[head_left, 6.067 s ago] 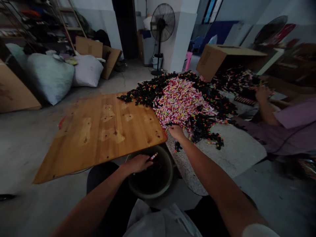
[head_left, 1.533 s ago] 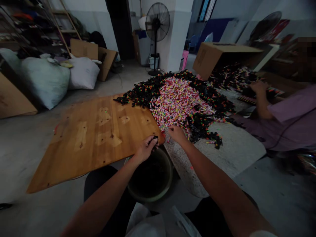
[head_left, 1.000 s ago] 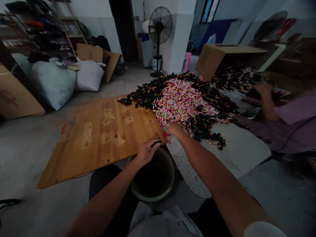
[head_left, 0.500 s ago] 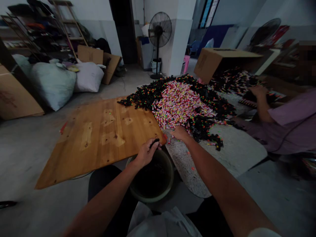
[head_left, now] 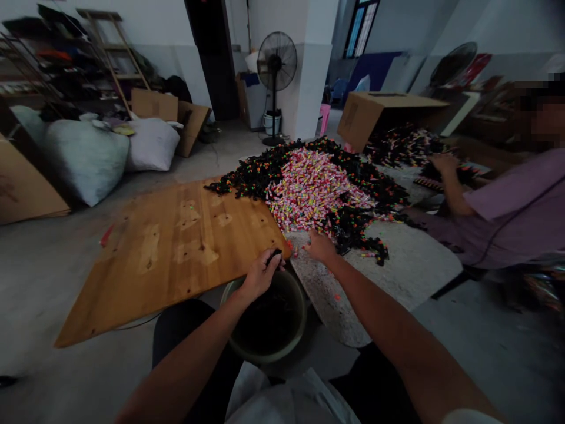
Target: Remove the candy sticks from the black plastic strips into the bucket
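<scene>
My left hand (head_left: 258, 275) is closed around a small black plastic piece (head_left: 273, 257), just above the rim of a round tub (head_left: 302, 321). Dark contents fill the shaded inside of that tub. At the near edge of a heap of small pink-and-white tubes (head_left: 309, 185), my right hand (head_left: 322, 247) has its fingers bent together over the speckled board. Whatever its fingertips hold is too small to make out. Black pieces with orange and green tips (head_left: 256, 174) surround the tubes, and a few loose bits lie beside my right fingers.
A wooden board (head_left: 172, 247) spans the left, meeting the speckled grey board (head_left: 415, 259) near the tub. On the right, a co-worker in a mauve shirt (head_left: 516, 200) reaches toward a rack of pieces. Behind stand a tipped cardboard box (head_left: 357, 118), a fan (head_left: 276, 62) and stuffed sacks (head_left: 88, 153).
My right hand has drawn back slightly toward me from the edge of the tubes. The left hand keeps its hold on the black piece. The view has turned slightly right.
</scene>
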The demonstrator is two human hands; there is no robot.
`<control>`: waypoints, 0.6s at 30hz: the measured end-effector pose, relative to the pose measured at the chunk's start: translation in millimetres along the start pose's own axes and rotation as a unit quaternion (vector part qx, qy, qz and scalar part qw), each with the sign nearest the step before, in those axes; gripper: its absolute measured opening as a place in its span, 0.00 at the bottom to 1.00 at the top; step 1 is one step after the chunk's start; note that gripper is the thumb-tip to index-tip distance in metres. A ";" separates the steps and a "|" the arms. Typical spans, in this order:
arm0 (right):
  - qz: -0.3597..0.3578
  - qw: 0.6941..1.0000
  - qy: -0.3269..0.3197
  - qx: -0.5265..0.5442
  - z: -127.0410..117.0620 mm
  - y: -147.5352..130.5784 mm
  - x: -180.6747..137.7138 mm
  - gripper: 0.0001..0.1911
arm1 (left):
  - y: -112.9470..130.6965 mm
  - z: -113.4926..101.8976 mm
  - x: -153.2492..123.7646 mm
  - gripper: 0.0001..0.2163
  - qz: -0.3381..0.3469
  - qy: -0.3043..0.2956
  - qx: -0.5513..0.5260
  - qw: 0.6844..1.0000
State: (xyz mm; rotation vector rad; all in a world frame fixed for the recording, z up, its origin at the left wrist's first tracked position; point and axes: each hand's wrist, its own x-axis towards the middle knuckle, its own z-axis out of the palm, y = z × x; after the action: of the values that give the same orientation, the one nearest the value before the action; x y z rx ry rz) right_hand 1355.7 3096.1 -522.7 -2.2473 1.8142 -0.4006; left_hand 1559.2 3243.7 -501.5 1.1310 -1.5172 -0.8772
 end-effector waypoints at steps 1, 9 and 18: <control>0.012 0.999 0.010 0.031 -3.2 1.5 -0.4 0.25 | -1.4 -0.3 -0.2 0.20 -0.003 0.000 -0.002 1.000; 0.075 0.859 0.005 0.506 -32.3 -7.2 -27.4 0.21 | 4.2 5.1 -0.8 0.21 -0.035 -0.028 -0.044 0.998; 0.018 0.673 -0.112 0.730 -50.7 -52.8 -97.4 0.20 | 31.1 13.9 -2.0 0.21 -0.034 -0.086 -0.070 0.993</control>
State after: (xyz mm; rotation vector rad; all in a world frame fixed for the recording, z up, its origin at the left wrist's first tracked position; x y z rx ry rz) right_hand 1367.1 3202.2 -464.0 -0.9726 0.7053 -1.0121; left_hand 1538.9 3254.6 -476.5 1.0300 -1.5373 -1.1347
